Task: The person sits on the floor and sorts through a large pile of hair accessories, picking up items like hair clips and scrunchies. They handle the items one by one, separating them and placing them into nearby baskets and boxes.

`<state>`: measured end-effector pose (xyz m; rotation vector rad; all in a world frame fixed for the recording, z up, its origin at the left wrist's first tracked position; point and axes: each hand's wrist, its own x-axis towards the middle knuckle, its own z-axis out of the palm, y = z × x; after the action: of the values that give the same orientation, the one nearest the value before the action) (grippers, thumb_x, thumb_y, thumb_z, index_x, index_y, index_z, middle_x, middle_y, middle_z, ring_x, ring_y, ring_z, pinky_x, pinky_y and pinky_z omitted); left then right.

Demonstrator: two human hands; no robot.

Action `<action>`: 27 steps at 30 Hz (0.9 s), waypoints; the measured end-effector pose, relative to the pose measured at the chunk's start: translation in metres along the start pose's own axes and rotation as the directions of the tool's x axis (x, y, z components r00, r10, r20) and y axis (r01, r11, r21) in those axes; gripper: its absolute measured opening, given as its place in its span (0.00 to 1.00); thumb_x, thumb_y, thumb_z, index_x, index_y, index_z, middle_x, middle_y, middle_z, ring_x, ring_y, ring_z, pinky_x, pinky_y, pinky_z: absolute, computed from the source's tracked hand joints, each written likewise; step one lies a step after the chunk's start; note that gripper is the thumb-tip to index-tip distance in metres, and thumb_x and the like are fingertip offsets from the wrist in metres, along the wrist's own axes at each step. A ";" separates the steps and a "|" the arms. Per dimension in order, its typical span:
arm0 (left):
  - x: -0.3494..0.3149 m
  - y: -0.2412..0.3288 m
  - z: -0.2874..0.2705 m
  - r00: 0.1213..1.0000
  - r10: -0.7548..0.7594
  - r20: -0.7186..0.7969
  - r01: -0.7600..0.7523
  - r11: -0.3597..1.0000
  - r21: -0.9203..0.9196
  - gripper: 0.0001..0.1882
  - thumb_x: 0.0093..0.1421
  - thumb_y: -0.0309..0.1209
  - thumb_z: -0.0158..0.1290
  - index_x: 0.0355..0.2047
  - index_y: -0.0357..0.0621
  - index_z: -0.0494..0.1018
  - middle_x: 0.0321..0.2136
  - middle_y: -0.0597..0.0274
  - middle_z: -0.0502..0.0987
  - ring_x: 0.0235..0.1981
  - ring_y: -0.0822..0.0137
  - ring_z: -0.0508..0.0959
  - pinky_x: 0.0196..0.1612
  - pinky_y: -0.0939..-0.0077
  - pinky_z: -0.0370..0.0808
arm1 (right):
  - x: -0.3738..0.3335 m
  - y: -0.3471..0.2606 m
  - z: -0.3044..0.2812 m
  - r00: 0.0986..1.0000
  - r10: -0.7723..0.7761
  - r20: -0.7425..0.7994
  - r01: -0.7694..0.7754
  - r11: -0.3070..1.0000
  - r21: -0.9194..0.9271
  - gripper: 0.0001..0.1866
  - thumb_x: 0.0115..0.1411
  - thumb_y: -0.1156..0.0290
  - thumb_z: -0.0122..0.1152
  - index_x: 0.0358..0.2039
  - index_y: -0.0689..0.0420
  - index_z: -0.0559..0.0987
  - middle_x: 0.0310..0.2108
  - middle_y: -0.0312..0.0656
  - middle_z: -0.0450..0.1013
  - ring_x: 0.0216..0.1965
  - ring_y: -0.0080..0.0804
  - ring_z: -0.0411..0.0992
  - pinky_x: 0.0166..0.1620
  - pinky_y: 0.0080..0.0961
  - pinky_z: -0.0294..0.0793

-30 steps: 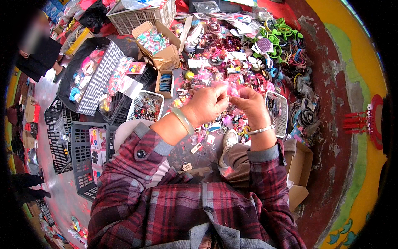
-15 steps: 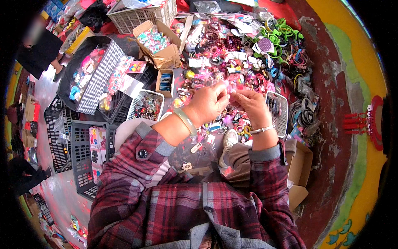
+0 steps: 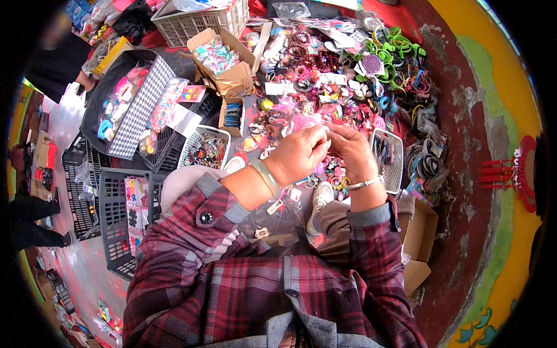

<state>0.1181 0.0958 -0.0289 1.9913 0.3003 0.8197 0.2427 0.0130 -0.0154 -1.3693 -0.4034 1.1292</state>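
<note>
My left hand (image 3: 297, 155), a pale bangle at its wrist, is closed in front of a large spread of hair accessories (image 3: 331, 81). At its fingertips shows a small pink item (image 3: 304, 122), seemingly in clear plastic; its exact kind I cannot make out. My right hand (image 3: 351, 152), with a silver bracelet, meets the left, its fingers bent and pressed together. Whatever lies between its fingertips is hidden. Below the hands, on the floor, lie hair ties and small tagged pieces (image 3: 275, 207).
White baskets of small items stand left (image 3: 205, 148) and right (image 3: 387, 159). Cardboard boxes (image 3: 243, 81), a grey crate (image 3: 118, 214) and a houndstooth-lined case (image 3: 139, 110) stand leftward. Green headbands (image 3: 400, 43) lie far right. Another person (image 3: 58, 66) is at the far left.
Both hands have shifted slightly down and closer together, the right fingers now bent over toward the left. More of the pink item shows above the left fingers. The person at far left has moved.
</note>
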 end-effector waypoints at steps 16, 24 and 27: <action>0.031 -0.007 -0.049 0.602 -0.203 0.772 0.593 0.761 -0.263 0.17 0.55 0.35 0.54 0.42 0.38 0.72 0.34 0.66 0.74 0.33 0.77 0.73 0.37 0.82 0.71 | -0.020 -0.037 -0.033 0.934 0.000 0.358 0.112 0.950 -0.290 0.11 0.53 0.75 0.57 0.37 0.65 0.76 0.31 0.38 0.74 0.31 0.22 0.71 0.37 0.18 0.70; 0.023 -0.019 -0.038 0.661 -0.195 0.724 0.629 0.670 -0.394 0.15 0.57 0.35 0.52 0.40 0.36 0.73 0.31 0.67 0.76 0.31 0.78 0.73 0.35 0.84 0.71 | -0.010 -0.033 -0.041 0.929 0.075 0.361 -0.008 0.983 -0.183 0.08 0.49 0.79 0.59 0.33 0.63 0.76 0.28 0.37 0.74 0.27 0.21 0.72 0.30 0.14 0.70; 0.022 -0.015 -0.040 0.675 -0.274 0.685 0.668 0.622 -0.409 0.15 0.58 0.35 0.51 0.39 0.36 0.73 0.30 0.67 0.75 0.30 0.79 0.72 0.34 0.85 0.69 | -0.010 -0.035 -0.038 0.945 0.083 0.315 -0.016 0.977 -0.211 0.08 0.50 0.78 0.59 0.32 0.63 0.76 0.28 0.37 0.74 0.25 0.20 0.71 0.27 0.12 0.70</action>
<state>0.1102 0.1421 -0.0183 1.2852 0.1711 -0.0885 0.2822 -0.0096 0.0108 -1.3802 -0.7438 1.3900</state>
